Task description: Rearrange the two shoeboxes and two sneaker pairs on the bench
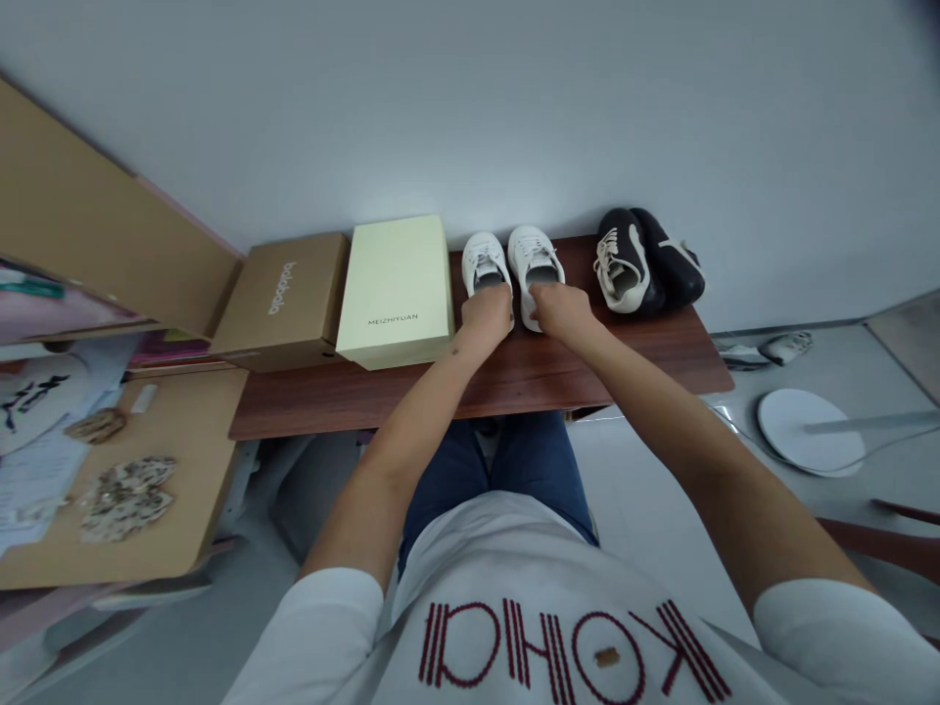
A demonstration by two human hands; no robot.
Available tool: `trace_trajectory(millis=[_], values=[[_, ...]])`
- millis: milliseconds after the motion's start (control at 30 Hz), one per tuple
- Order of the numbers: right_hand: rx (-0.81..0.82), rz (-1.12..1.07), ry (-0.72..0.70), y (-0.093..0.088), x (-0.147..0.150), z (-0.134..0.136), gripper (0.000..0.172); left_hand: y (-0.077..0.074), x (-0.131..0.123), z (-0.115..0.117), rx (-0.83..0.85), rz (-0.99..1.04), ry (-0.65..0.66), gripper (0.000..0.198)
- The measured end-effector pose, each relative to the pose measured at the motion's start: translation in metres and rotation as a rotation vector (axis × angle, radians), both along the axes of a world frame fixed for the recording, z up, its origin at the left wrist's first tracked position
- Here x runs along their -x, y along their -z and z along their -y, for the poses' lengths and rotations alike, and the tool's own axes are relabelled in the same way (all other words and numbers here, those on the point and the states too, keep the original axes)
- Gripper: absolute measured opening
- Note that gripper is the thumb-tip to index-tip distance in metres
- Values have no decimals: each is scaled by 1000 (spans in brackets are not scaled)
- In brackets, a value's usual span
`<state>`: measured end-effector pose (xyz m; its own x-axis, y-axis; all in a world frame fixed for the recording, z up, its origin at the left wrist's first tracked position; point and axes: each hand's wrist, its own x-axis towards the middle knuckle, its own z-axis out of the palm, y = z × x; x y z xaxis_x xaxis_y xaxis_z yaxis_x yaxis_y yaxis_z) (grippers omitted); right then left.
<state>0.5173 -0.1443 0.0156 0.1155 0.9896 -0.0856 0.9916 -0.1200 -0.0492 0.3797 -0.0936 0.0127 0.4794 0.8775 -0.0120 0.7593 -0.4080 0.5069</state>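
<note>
From my end, on the head cam, the L hand [486, 313] is clamped on the heel end of the L white sneaker [483, 257]; the R hand [562, 308] is clamped likewise on the R white sneaker [533, 250]. Fingertips partly hidden, so can't tell exact finger placement. Both shoes sit side by side on the reddish-brown wooden shelf [514, 377], toes twd the wall [441, 117], laces up. Just L of them I've got the pale-yellow MEIZHIYUAN box [400, 279], then a brown shoebox [286, 294] w/ white lettering. Well apart to the R, nr the shelf end: a pair of black sneakers [621, 259], w/ cream laces visible on the L one.
</note>
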Motion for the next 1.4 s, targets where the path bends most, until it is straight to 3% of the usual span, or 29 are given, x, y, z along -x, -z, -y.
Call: trace_trajectory(millis=[133,400,500,633,800,967,1200,1300,1400], values=[[6,31,-4,3,3,-1,28,2,0,-1,2,-24,-8,24],[-3,-44,-5,7,6,-1,28,19,1,-4,-73,-128,57,24],[-90,-68,-47,5,2,2,32,15,2,1,-157,-145,52,32],[-308,-89,-94,1,-15,12,32,-4,-5,8,-301,-106,72,34],[-429,-131,-25,-11,-59,29,35,-16,-37,20,-340,-72,164,38],[-419,-172,128,-14,-121,46,41,5,-87,38,-285,29,297,37],[-517,-377,504,24,-220,58,41,34,-157,51,-105,78,280,37],[-521,-702,659,46,-245,65,37,45,-174,52,-17,137,255,40],[-506,-1003,702,65,-253,73,39,56,-180,49,68,227,245,42]])
